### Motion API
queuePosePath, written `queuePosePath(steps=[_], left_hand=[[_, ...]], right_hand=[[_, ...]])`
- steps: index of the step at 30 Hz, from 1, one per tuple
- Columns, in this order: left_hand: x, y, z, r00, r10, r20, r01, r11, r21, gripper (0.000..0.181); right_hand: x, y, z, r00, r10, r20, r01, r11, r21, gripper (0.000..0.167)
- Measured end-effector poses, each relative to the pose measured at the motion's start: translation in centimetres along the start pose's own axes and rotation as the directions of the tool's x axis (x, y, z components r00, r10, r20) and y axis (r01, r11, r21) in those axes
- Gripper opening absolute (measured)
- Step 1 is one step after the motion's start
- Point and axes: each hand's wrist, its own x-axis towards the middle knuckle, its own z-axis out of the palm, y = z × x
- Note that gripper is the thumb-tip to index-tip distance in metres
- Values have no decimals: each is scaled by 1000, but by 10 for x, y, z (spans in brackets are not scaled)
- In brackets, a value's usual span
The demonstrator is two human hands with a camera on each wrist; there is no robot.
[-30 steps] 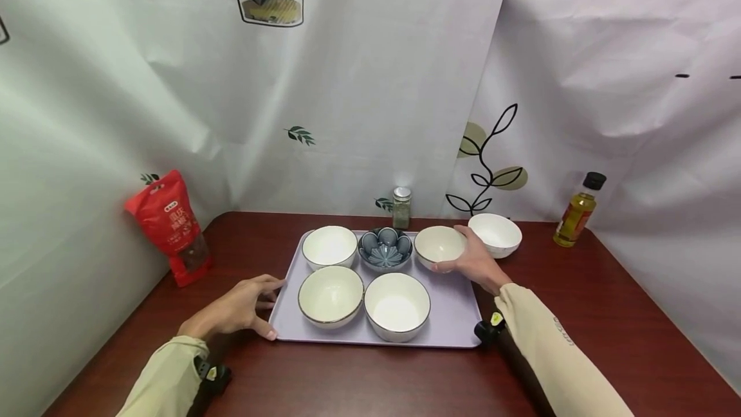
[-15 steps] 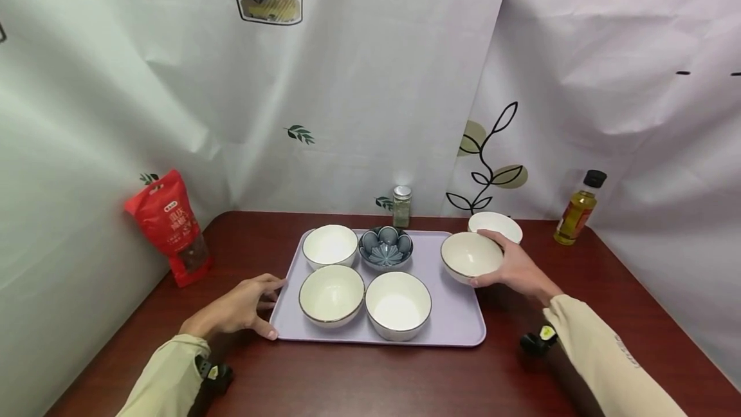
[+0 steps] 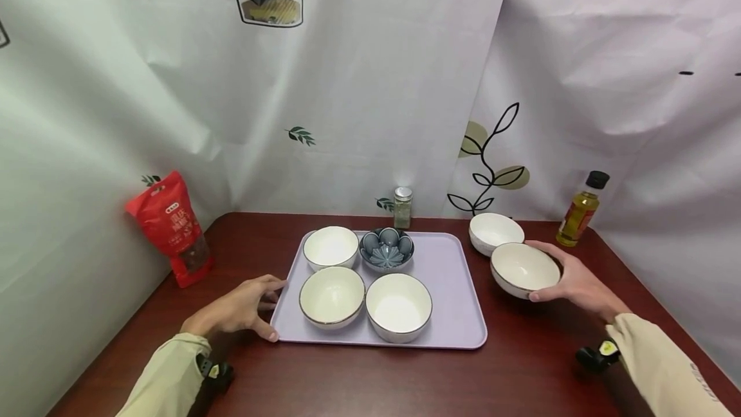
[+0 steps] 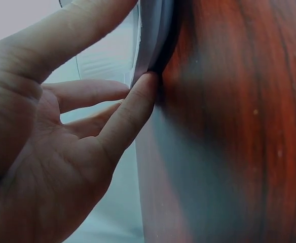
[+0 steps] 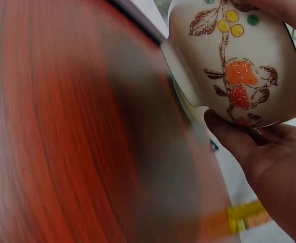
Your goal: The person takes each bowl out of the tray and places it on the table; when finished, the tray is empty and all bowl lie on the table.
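Observation:
My right hand [image 3: 585, 285] grips a white bowl with a dark rim [image 3: 523, 268] by its side, to the right of the tray. In the right wrist view, the bowl [image 5: 244, 66] shows painted birds and berries and is tilted, raised off the table. My left hand [image 3: 238, 306] touches the left edge of the lilac tray [image 3: 457, 307] with spread fingers [image 4: 133, 111]. On the tray stand a white bowl [image 3: 330, 246], a blue petal-patterned bowl [image 3: 386, 250], a cream bowl [image 3: 332, 296] and another white bowl [image 3: 398, 306].
Behind the held bowl stands another white bowl [image 3: 495, 231]. An oil bottle [image 3: 581, 210] is at the back right and a spice jar [image 3: 402, 208] behind the tray. A red bag [image 3: 173, 227] leans at the left wall. Fabric [image 3: 370, 82] hangs behind the table.
My right hand has carried the dark-rimmed bowl from the tray's back right, rightwards and nearer, past the tray's edge. The left hand has stayed at the tray's left edge.

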Motion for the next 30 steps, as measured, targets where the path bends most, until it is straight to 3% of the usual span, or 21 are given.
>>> queuePosePath(steps=[10, 16, 22, 26, 30], left_hand=[[1, 0, 0, 1000, -8, -3, 8, 1000, 12, 101], [1, -3, 3, 1000, 23, -13, -23, 1000, 22, 102], [0, -1, 3, 1000, 12, -3, -12, 1000, 15, 102], [0, -1, 2, 1000, 2, -1, -2, 1000, -6, 102], [-1, -2, 1, 1000, 13, -7, -13, 1000, -11, 102]], right_hand=[[-10, 34, -27, 991, 127, -34, -130, 985, -115, 95], [-10, 51, -33, 983, 180, -47, -181, 983, -30, 94], [-3, 58, -34, 979, 197, -62, -198, 980, -18, 97], [6, 57, -39, 976, 214, -28, -216, 973, -81, 101], [11, 53, -46, 974, 221, -44, -225, 963, -149, 109]])
